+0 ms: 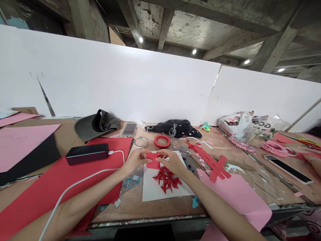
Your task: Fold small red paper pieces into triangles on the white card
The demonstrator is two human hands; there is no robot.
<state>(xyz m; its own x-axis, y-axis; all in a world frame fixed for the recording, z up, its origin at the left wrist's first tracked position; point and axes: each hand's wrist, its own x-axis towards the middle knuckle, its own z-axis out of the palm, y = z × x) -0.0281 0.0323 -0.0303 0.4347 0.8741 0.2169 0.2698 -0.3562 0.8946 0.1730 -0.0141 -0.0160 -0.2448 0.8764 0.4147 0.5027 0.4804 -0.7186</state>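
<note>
Between both hands is a small red piece of paper [152, 161], pinched by its left and right edges. My left hand [137, 161] grips one side with thumb and fingers closed. On the opposite side my right hand [170, 161] closes on the same piece. Just below lies a pile of small folded red paper pieces [167, 180] on a white sheet [152, 189]. A red ring [162, 141] with a ridged surface and a silver-coloured ring [141, 142] rest on the table beyond the hands.
A black power bank [87, 154] with a white cable lies on red sheets [62, 182] to the left, near a grey cap [96, 125]. Rightward are red strips [208, 160], pink paper [235, 192] and a phone [288, 169]. Another person's hand [314, 164] shows at the right edge.
</note>
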